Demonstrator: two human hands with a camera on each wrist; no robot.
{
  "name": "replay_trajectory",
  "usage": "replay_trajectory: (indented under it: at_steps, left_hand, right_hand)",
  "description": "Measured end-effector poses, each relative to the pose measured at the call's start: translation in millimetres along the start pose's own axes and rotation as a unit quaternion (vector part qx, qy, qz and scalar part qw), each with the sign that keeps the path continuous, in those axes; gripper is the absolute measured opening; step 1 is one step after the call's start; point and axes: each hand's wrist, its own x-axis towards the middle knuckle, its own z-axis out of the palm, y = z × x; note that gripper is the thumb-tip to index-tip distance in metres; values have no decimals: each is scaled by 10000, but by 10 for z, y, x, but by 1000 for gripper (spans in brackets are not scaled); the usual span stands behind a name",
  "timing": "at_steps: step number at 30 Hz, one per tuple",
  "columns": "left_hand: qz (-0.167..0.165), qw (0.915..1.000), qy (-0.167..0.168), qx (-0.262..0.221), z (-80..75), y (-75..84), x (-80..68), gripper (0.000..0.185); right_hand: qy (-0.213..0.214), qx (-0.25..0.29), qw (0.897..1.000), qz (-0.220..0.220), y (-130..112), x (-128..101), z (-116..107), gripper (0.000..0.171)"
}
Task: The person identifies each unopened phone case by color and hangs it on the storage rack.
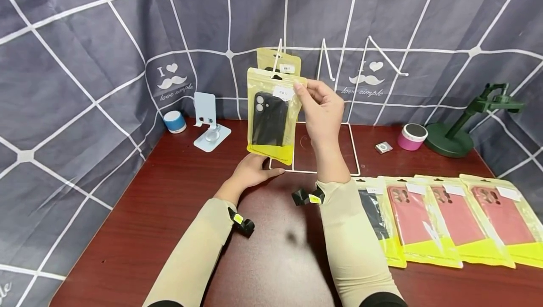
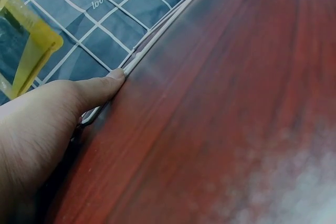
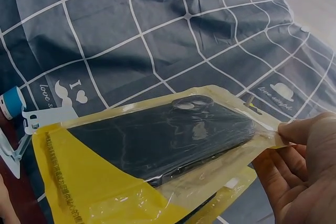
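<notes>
Packaged black phone case (image 1: pixel 271 120) hangs upright, long axis vertical, above the table (image 1: pixel 169 194), pinched at its top corner by the right hand (image 1: pixel 323 109); the left hand (image 1: pixel 252 171), flat and relaxed, rests directly below.

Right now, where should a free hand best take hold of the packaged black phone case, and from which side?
Probably the packaged black phone case is best gripped at its lower yellow strip, coming from below. The right hand already pinches its top edge, and the flat pouch hangs upright, bottom clear.
</notes>
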Motion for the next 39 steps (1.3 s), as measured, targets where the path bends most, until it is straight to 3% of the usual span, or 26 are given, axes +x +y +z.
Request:
replay_trajectory:
  at_steps: [6,14,22,31,35,39]
  left_hand:
    - [-82,9998,-37,196,-3,-3,-4,60]
    - [-453,9960,-512,568,-17,28,-7,90]
    - [-345,9972,-531,386,-30,27,6,98]
    - [-360,9976,-498,312,-24,17,-11,101]
    - [-315,9980,-459,314,-26,28,-13,99]
    - [-231,9983,-403,345,-25,30,-7,97]
  right_hand:
    - [-11,-161,9998,-71,34,12,5,17]
    - [-118,-352,9993,16,94,12,-6,23]
    - [-743,-361,9948,597,185,-12,2,22]
    - [-1318,-807,9798,1268,629,-77,35,32]
    - [-1478,-452,9733,1696,748,-106,43,33]
    - [-1516,-251,9718,1788,786,-117,42,32]
